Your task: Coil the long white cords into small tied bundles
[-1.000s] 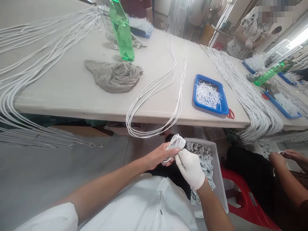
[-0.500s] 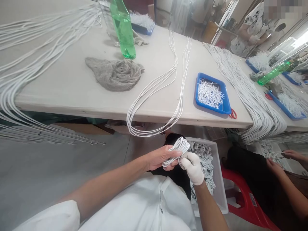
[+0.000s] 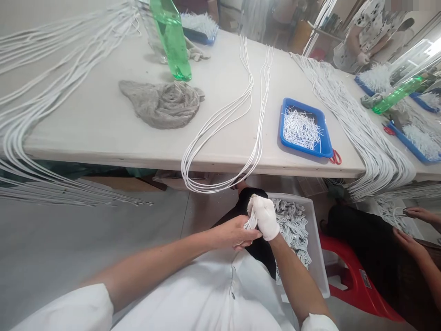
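Low in the middle, my left hand (image 3: 234, 232), bare, and my right hand (image 3: 264, 217), in a white glove, press close together. Between them they pinch a small bunch of white cord (image 3: 251, 223), mostly hidden by the fingers. The gloved fingers wrap over its top, and the bare fingers curl under it. Just beyond my hands, long white cords (image 3: 220, 147) hang in loops over the edge of the white table (image 3: 103, 133). Below my right hand, a white plastic bin (image 3: 315, 257) holds a heap of coiled white cord (image 3: 292, 225).
On the table lie a grey rag (image 3: 160, 105), a green bottle (image 3: 171, 41) and a blue tray (image 3: 306, 128) of short white bits, with red scissors (image 3: 335, 157) at its corner. A co-worker's hands (image 3: 411, 230) work at the right, beside a red stool (image 3: 354, 280).
My hands have closed together, and the white loops they held are now gathered into a tight bunch. My gloved right hand has moved up and over the cord.
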`<state>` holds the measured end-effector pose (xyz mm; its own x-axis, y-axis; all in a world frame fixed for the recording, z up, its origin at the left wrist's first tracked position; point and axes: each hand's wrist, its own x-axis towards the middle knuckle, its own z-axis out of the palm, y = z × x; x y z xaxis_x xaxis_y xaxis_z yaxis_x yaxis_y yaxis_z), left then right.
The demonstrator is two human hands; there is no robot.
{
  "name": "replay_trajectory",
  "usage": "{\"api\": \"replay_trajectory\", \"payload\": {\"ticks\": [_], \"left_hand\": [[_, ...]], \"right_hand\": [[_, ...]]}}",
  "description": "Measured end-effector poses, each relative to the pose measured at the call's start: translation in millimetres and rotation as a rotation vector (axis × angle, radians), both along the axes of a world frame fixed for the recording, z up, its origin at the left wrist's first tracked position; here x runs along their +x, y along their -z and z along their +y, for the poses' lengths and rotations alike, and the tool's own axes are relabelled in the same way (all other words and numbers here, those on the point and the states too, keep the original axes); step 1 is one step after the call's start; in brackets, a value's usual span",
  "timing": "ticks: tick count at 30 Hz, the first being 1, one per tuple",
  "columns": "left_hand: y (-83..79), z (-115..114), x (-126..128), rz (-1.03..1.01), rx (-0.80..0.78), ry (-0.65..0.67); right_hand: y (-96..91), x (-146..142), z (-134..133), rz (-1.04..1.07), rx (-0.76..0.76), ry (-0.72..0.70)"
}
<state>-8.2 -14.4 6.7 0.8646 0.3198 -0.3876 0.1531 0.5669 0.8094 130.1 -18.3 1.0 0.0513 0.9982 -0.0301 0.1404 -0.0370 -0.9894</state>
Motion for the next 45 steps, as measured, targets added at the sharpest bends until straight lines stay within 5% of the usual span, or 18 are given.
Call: {"api": "replay_trajectory", "payload": {"ticks": [7, 15, 20, 27, 33, 39, 42, 45], "left_hand": [[5.7, 8.5, -1.5, 0.078, -0.231, -0.272], [5.2, 11.7, -1.0, -0.010, -0.204, -0.203], [8.5, 19.9, -10.2, -0.056, -0.069, 0.011], [11.6, 11.0, -7.1, 0.053, -0.116, -0.084], [6.4, 10.6, -4.7, 0.031, -0.071, -0.055], [8.0, 11.0, -7.4, 0.020, -0.105, -0.114], [8.8, 9.1, -6.9, 0.030, -0.125, -0.068], [11.2, 6.4, -4.9, 0.037, -0.124, -0.003]], "right_hand": [[-3.1, 22.0, -33.2, -0.401, -0.042, -0.023], [-3.4, 17.2, -56.5, -0.772, 0.145, -0.173], [0.2, 22.6, -54.3, -0.702, 0.207, -0.242], [3.8, 13.1, -62.7, -0.504, 0.029, -0.147], [-1.4, 15.0, -64.9, -0.645, 0.074, -0.132], [9.3, 21.7, -61.6, -0.187, -0.123, -0.045], [12.7, 24.3, -51.5, -0.160, -0.007, 0.097], [7.9, 24.5, -35.3, -0.268, 0.150, -0.036]]}}
